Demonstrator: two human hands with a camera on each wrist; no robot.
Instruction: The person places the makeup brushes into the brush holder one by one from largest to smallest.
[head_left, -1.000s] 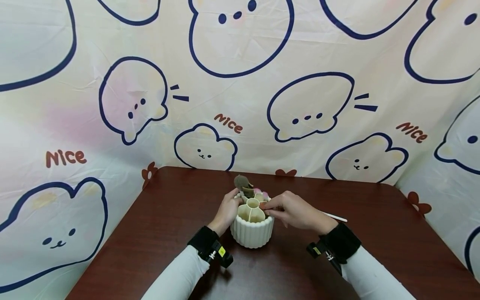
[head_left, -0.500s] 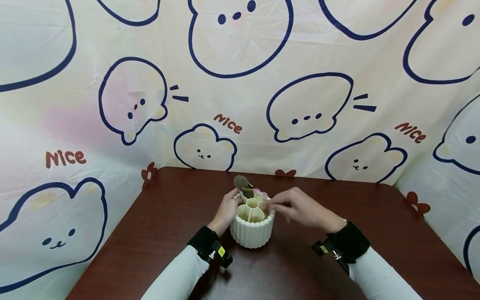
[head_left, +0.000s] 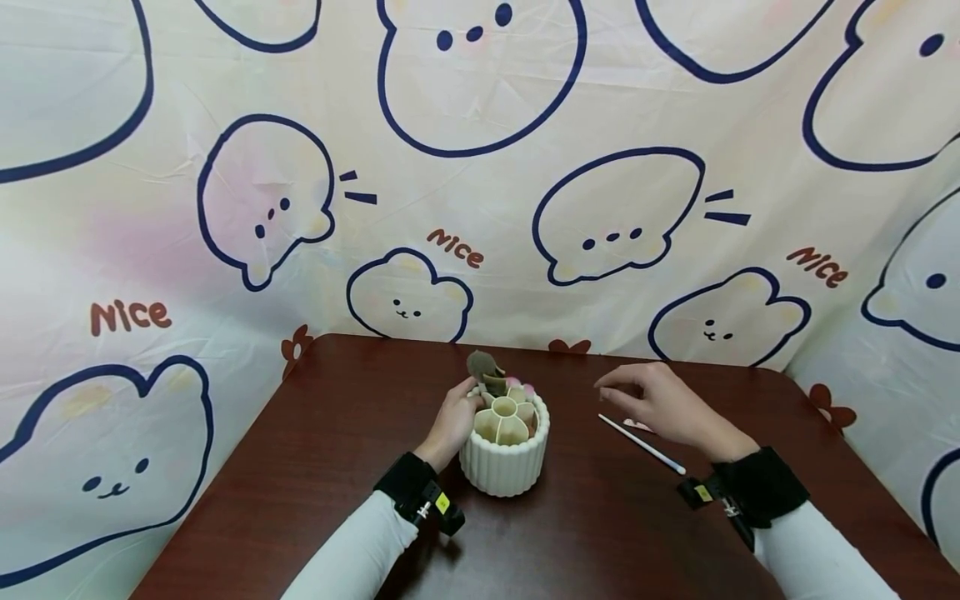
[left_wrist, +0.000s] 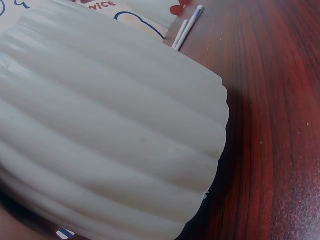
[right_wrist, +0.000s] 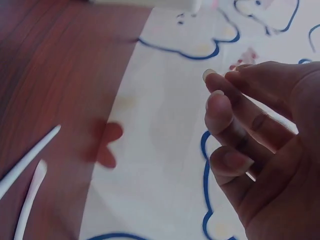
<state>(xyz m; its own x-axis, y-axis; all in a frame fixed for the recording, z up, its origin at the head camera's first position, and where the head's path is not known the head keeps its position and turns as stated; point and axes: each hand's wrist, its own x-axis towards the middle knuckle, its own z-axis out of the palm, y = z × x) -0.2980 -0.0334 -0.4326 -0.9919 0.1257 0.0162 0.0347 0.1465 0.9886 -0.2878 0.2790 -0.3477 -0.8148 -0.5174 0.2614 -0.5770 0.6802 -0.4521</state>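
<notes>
A white ribbed pot (head_left: 502,468) stands upright on the table, with a cream flower-shaped divider (head_left: 506,407) inside. Something brownish (head_left: 533,422) shows in its right compartment, too small to identify. A grey-brown bird figure (head_left: 483,367) sits at the pot's back rim. My left hand (head_left: 452,421) grips the pot's left side at the rim; in the left wrist view the pot's wall hides most of that hand. My right hand (head_left: 667,404) hovers to the right, fingers loosely bent and holding nothing. Near it lie a thin white stick (head_left: 643,446) and a second pale stick (right_wrist: 31,197).
A dark red-brown wooden table (head_left: 337,483) bears everything. Behind and at both sides hangs a pale cloth backdrop (head_left: 495,200) with cartoon bears. Small pink pieces (head_left: 517,383) sit at the pot's back rim beside the bird.
My right hand has drawn away from the pot's right rim, moving right to above the sticks, which it had partly covered. The left hand and pot have stayed put.
</notes>
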